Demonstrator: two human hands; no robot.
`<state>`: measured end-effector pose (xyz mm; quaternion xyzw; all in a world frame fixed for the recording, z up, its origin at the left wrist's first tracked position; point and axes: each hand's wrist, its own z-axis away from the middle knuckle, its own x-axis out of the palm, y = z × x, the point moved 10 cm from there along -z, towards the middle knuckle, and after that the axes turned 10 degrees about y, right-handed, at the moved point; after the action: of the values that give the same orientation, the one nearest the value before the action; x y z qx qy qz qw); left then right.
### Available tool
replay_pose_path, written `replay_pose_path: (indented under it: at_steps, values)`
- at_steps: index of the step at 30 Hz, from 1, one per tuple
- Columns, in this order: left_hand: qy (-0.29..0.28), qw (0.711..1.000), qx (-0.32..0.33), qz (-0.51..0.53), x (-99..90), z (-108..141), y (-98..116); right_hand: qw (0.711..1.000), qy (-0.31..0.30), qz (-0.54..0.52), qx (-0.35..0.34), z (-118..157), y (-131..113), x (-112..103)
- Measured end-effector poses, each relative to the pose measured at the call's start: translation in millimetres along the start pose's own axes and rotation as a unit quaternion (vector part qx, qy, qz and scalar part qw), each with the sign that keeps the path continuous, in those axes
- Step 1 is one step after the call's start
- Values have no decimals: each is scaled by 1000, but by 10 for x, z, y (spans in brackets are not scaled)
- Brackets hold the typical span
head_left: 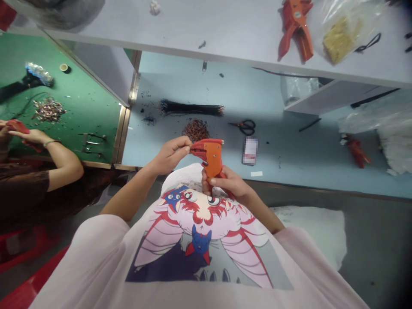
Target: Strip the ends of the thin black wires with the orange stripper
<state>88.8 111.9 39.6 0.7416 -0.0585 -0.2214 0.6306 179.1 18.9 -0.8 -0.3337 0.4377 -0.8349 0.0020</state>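
Observation:
My right hand [223, 182] is wrapped round the handles of an orange and red wire stripper [213, 156], held in front of my chest with its jaws to the left. At those jaws, the fingertips of my left hand [175, 152] are pinched together. What they hold is too small to make out. Just beyond the tool, a heap of copper-coloured scraps [195, 129] lies on the light blue table [154, 146]. Behind the heap is a bundle of black wires [193, 108] with bare ends showing.
Right of the heap are scissors [246, 126] and a phone-like object [250, 150]. Another red tool [357, 150] lies near plastic bags. The shelf [238, 30] above bears an orange wire stripper [296, 30]. At left, a co-worker's hands [35, 136] hold a red tool over a green table [74, 98].

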Motion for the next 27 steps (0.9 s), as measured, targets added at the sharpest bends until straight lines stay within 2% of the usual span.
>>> replay_pose_path:
  at_steps: [5,12,16,19,22,24,25,26,27]
  values:
    - [3,997,-46,67,42,-30,-156,1000,2,2,-14,-27,16,-3]
    - [-3,981,-94,168,183,-55,-373,998,53,-24,-13,-58,73,-64]
    - [8,984,-93,154,185,-77,-368,996,60,-66,-9,-72,106,-64]
    - [52,995,-49,74,41,-83,-251,997,50,-55,-33,-61,31,-114]
    - [134,990,16,-49,-212,-30,-86,996,69,-15,-63,-93,-78,-337]
    - [179,974,67,-125,-340,39,45,985,133,69,-85,-184,-115,-643]
    - [195,963,95,-158,-378,78,113,968,188,138,-89,-243,-106,-849]
    - [207,953,120,-189,-399,116,179,936,254,230,-86,-298,-84,-1078]
    - [216,941,143,-216,-406,153,239,883,320,335,-69,-341,-45,-1303]
